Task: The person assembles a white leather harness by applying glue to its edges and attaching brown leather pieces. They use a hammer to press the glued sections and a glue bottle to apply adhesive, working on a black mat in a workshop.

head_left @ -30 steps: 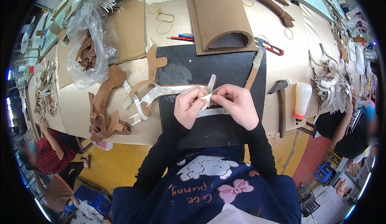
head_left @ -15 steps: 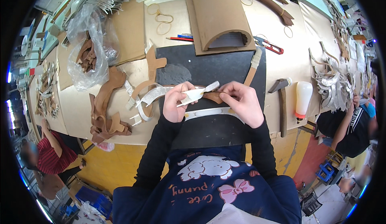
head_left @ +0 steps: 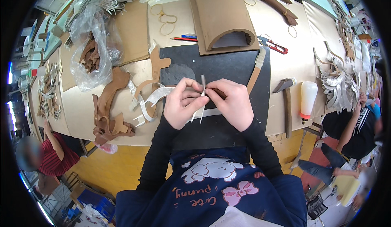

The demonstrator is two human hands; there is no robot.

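Observation:
Over a black work mat [head_left: 228, 131], my two hands meet at a leather strap piece [head_left: 203, 87] with a pale whitish backing, seen edge-on. My left hand [head_left: 183, 105] has thumb and fingers closed on it. My right hand [head_left: 233, 104] pinches the same piece from the other side, and a bit of its brown face shows near those fingers. Two thin whitish ends point down below the fingertips. Behind the hands a flat white strip [head_left: 211, 112] lies on the mat. To the left, pale curved straps [head_left: 159, 93] and a brown leather strap [head_left: 158, 66] overlap the mat edge.
A brown arched form [head_left: 226, 15] stands at the mat's far edge, beside red snips [head_left: 277, 48]. On the right lie a hammer [head_left: 287, 109] and a white bottle [head_left: 308, 98]. Leather pieces [head_left: 110, 100] and a plastic bag [head_left: 87, 56] sit left. Other people work at both sides.
My hands have drawn closer together. The strap piece has turned from lying across, its pale side showing, to standing edge-on between my fingers.

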